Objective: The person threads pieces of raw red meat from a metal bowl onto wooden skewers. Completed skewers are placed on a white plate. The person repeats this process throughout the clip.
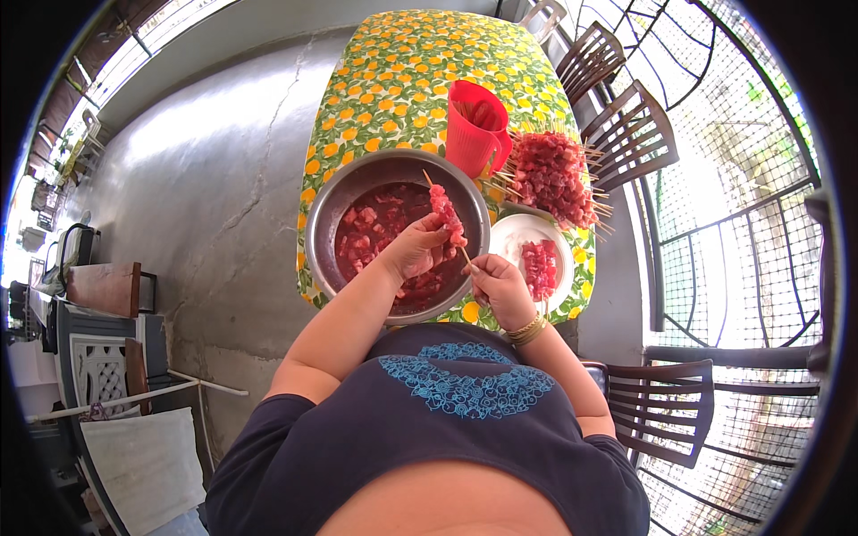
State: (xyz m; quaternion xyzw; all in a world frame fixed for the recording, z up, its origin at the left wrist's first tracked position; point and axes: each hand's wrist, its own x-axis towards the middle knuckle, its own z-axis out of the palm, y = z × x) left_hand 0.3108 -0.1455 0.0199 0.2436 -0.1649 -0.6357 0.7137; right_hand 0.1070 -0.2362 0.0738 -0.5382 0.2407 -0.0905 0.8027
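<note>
Over a large metal bowl [318, 228] of raw meat chunks [365, 234] in red liquid, I hold a bamboo skewer [466, 256] threaded with raw meat. My left hand [422, 248] grips the meat on the skewer [445, 208], whose tip sticks out beyond it. Lower down, the fingers of my right hand [499, 285] pinch the skewer's bare end. Right of the bowl is a white plate [506, 234] with filled meat skewers [539, 268] on it; my right forearm passes close to its lower edge.
Behind the plate lies a tall pile of meat skewers [553, 174], stick ends jutting out. A red plastic pitcher [469, 141] holding sticks stands beside it. A fruit-patterned tablecloth [402, 80] covers the table. Wooden chairs [630, 134] line the right side, near a mesh grille [737, 248].
</note>
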